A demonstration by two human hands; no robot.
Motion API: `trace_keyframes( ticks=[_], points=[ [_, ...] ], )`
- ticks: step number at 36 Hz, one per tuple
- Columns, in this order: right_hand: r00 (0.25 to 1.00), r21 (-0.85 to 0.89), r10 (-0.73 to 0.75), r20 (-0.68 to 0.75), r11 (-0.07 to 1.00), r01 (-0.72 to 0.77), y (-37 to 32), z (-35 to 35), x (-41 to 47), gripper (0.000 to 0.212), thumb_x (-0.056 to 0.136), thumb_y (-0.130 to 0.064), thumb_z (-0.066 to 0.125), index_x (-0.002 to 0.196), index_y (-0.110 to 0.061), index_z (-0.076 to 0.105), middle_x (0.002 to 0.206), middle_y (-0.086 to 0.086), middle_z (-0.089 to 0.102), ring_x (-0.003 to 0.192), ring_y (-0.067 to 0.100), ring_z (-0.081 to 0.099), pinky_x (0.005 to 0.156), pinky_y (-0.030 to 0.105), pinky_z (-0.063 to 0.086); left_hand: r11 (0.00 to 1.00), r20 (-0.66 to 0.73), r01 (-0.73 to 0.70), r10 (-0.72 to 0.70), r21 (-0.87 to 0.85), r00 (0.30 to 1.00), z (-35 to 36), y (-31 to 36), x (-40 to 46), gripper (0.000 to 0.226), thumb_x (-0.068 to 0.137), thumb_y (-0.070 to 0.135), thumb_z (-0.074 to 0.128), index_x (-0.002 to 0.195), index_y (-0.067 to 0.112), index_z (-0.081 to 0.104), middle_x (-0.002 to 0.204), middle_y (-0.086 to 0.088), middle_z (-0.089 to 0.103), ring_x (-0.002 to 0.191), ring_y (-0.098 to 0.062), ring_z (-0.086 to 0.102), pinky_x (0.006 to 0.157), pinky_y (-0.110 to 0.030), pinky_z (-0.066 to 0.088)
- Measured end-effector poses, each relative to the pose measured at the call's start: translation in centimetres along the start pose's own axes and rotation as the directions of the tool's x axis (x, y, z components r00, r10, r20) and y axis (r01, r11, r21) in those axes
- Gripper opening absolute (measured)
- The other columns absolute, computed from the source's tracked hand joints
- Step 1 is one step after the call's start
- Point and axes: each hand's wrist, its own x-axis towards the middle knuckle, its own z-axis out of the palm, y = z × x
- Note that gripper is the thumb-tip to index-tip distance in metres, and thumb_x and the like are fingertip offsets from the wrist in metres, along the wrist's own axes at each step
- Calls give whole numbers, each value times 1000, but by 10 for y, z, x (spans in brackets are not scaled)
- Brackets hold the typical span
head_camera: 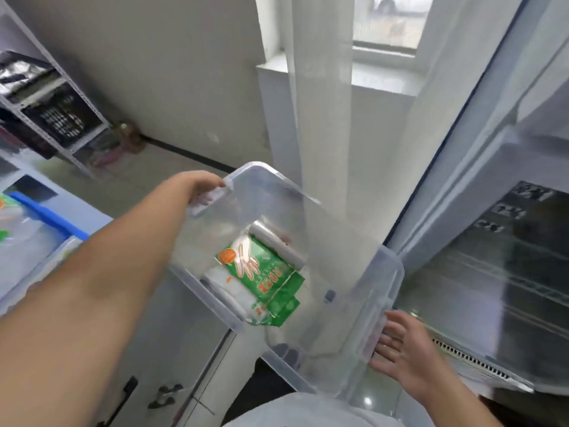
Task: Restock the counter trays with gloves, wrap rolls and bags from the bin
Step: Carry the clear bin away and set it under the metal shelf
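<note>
Here, at the far left edge of the frame, the surface [92,217] is seen with a blue tray [46,217] on it, already holding clear and green-printed packets. From lower left toward the centre, the left arm is stretched out, and the left hand [203,188] is clamped on the far rim handle of the clear plastic bin [354,303], its fingers curled over the edge. The bin is held off the floor, between the surface and a glass-doored cooler [492,272] at the right. In the bin's bottom, near frame centre, a green glove packet [261,269] is seen lying over a white bag pack [228,288], with a wrap roll [278,245] just beside it on the upper side. At lower right, the right hand [400,346] is spread open against the near handle, fingers apart and not yet closed on it.

The step in hand is judged to be the carrying of the bin toward the trays. For the next move, a firm hold by the right hand is called for, then a swing to the left so the remaining stock can be lifted out.
</note>
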Motion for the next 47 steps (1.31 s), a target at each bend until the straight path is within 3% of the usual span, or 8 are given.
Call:
trace_keyframes(
  ticks=[5, 11, 14, 19, 27, 31, 35, 47],
  points=[
    [998, 39, 65, 10, 997, -65, -38, 91, 7, 52, 80, -38, 64, 116, 0, 61, 118, 29, 64, 109, 40, 63, 90, 57, 53, 990, -67, -141, 139, -23, 988, -78, 33, 62, 49, 98, 39, 53, 139, 14, 47, 121, -8, 50, 103, -26, 57, 95, -39, 41],
    [986, 55, 140, 93, 988, -146, -93, 213, 9, 67, 66, -37, 69, 118, 3, 57, 113, 27, 65, 109, 42, 62, 94, 61, 47, 980, -71, -183, 177, -78, 982, -188, 60, 122, 35, 101, 41, 43, 106, 14, 64, 93, -11, 58, 83, -24, 52, 78, -33, 42],
    [974, 13, 188, 128, 981, -191, -120, 268, 14, 71, 70, -43, 67, 124, 1, 52, 123, 27, 59, 115, 43, 57, 97, 64, 43, 973, -87, -229, 226, -34, 970, -231, 75, 136, 31, 102, 28, 38, 77, 20, 55, 70, -1, 52, 60, -17, 45, 57, -27, 38],
    [942, 69, 272, 198, 954, -290, -158, 349, 41, 69, 71, -50, 64, 117, 0, 57, 113, 25, 63, 106, 40, 59, 98, 57, 39, 966, -198, -258, 255, 10, 947, -299, 97, 178, 34, 104, 15, 34, 71, 15, 45, 71, -5, 43, 59, -19, 40, 43, -18, 40],
    [878, 90, 371, 302, 906, -414, -185, 445, 107, 67, 73, -52, 63, 119, -4, 62, 118, 19, 65, 106, 34, 63, 92, 53, 43, 974, -390, -116, 185, 195, 902, -379, 96, 260, 23, 98, 7, 40, 107, 5, 61, 108, -22, 54, 89, -27, 48, 77, -38, 42],
    [816, -16, 489, 308, 860, -510, -196, 499, 133, 70, 63, -36, 72, 118, 4, 55, 110, 19, 57, 99, 36, 59, 86, 48, 48, 983, -380, -5, 76, 184, 922, -405, 93, 294, 30, 98, 4, 39, 118, -2, 60, 124, -26, 56, 99, -33, 54, 74, -38, 43],
    [698, -197, 634, 335, 771, -606, -216, 554, 151, 76, 57, -38, 71, 116, 7, 56, 105, 22, 55, 99, 38, 58, 78, 53, 49, 991, -501, 88, -25, 102, 865, -433, 92, 326, 40, 100, 18, 42, 133, 0, 55, 140, -22, 53, 128, -39, 50, 101, -43, 43],
    [565, -441, 774, 286, 630, -639, -254, 704, 214, 72, 78, -57, 59, 121, 0, 51, 124, 21, 56, 116, 33, 56, 103, 53, 36, 970, -600, 157, -15, 186, 800, -566, 43, 386, 32, 92, -2, 39, 113, -13, 61, 125, -31, 61, 112, -45, 58, 92, -46, 47]
  ],
)
